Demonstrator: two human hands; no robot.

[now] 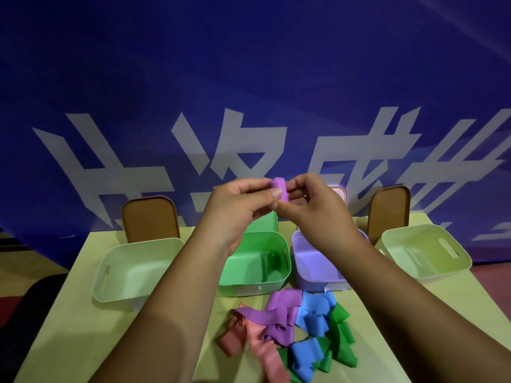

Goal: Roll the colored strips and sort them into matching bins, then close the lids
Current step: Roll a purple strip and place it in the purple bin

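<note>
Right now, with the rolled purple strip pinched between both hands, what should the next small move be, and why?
Probably lower the rolled purple strip into the open lilac plastic bin seen below the right hand. The roll looks finished, the left hand pinches it too, and that bin matches its colour.

The place looked like an exhibition stand or a staged recording corner, not a home: a large blue banner with big white characters hung directly behind a pale green table.
</note>
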